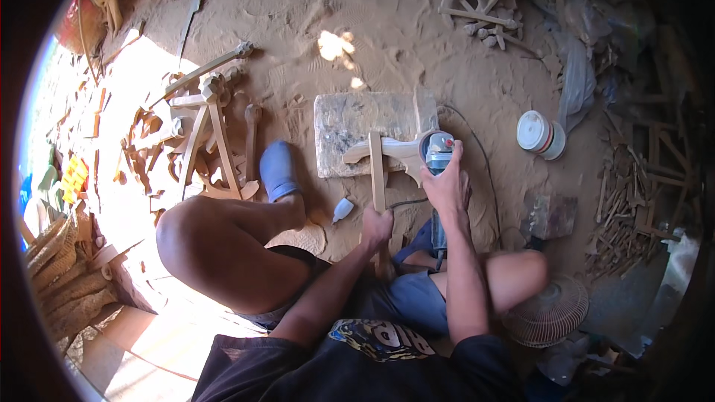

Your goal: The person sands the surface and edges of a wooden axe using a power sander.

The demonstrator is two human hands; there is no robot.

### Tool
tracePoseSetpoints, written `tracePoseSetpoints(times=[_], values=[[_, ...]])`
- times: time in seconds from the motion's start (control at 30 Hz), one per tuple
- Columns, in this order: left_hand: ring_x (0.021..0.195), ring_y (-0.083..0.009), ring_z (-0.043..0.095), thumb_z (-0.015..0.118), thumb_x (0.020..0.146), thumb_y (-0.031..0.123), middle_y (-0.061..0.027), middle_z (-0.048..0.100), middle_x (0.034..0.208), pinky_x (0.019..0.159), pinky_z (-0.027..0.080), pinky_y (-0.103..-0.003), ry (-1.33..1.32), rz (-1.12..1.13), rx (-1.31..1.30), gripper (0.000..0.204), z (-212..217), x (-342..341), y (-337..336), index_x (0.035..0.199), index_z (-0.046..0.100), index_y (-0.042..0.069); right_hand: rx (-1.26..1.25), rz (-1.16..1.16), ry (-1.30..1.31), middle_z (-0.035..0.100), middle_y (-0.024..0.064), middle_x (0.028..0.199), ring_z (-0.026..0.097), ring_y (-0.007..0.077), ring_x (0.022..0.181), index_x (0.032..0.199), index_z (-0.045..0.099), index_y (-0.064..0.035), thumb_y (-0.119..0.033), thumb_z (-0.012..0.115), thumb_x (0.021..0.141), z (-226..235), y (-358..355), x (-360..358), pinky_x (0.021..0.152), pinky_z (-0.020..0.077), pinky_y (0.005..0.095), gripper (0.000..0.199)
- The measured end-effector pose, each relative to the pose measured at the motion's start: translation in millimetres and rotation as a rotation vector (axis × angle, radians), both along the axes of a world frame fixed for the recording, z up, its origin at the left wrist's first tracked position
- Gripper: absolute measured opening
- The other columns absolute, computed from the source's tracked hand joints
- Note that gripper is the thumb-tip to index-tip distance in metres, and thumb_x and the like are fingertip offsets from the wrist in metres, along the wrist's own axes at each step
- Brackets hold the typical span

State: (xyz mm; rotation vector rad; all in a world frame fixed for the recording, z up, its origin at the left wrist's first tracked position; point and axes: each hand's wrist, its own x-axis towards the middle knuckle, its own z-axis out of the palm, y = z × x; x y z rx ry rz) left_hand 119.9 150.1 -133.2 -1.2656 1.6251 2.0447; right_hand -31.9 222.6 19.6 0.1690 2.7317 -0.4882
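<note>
Now we clench our left hand (pixel 376 225) round the long stem of the carved wooden piece (pixel 378 171), stiff and light, its crosspiece resting on the stone slab (pixel 344 120). Our right hand (pixel 447 187) grasps the heavier angle grinder (pixel 436 150), touching the wood's curved arm.

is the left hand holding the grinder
No, the left hand grips the wooden piece; the right hand holds the grinder.

At your two o'clock a round white tub (pixel 540 134) with a red-banded label lies on sawdust.
</note>
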Motion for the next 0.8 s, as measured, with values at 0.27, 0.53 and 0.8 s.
tracePoseSetpoints(times=[0.27,0.53,0.8], values=[[0.049,-0.0203,0.06,0.063,0.098,0.009,-0.0094,0.061,0.066,0.043,0.048,-0.038,-0.032,-0.02,0.038,0.017,-7,0,7,0.111,0.063,-0.002,-0.204,0.139,0.039,0.065,0.0287,0.138,0.066,0.0509,0.119,0.163,0.029,-0.0111,-0.033,0.084,0.082,-14,-18,1,0.099,0.0544,0.0559,0.1],[0.05,-0.0209,0.061,0.064,0.097,0.008,-0.0098,0.062,0.066,0.043,0.048,-0.039,-0.006,0.017,0.022,0.018,-24,4,10,0.111,0.063,-0.002,-0.242,0.235,0.124,0.066,0.029,0.137,0.067,0.0525,0.115,0.164,0.028,-0.0113,-0.033,0.084,0.083,-22,-37,7,0.098,0.0547,0.058,0.101],[0.051,-0.0218,0.063,0.065,0.096,0.007,-0.0115,0.064,0.067,0.045,0.049,-0.039,-0.016,0.015,0.005,0.016,-16,1,8,0.109,0.063,-0.002,-0.093,0.204,-0.029,0.072,0.0336,0.114,0.069,0.0549,0.106,0.165,0.027,-0.0127,-0.034,0.084,0.083,-16,-44,0,0.092,0.0553,0.0605,0.102]])
